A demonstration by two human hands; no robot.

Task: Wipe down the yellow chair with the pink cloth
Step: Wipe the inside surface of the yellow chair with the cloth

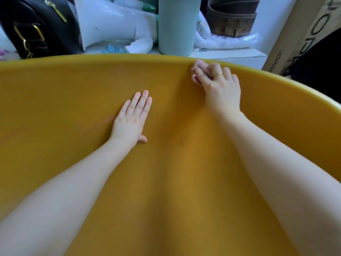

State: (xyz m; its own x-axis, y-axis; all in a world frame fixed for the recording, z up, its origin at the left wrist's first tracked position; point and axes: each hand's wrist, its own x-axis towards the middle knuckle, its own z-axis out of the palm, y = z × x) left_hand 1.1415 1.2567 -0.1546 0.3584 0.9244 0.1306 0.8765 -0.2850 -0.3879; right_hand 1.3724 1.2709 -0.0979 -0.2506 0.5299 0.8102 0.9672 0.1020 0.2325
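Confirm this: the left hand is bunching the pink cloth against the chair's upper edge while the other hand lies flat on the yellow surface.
Not quite: the hands are swapped. In the head view, the right hand grips the pink cloth at the upper edge of the yellow chair, and the left hand lies flat on the surface.

yellow chair (166, 182), pink cloth (198, 68), black bag (36, 24)

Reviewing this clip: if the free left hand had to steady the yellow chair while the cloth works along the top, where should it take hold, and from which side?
Probably the curved top rim of the yellow chair, from above, fingers hooked over it. The face where the left hand lies flat is broad and smooth, with nothing to grip. Keep left of the right hand, which holds the pink cloth at that rim.
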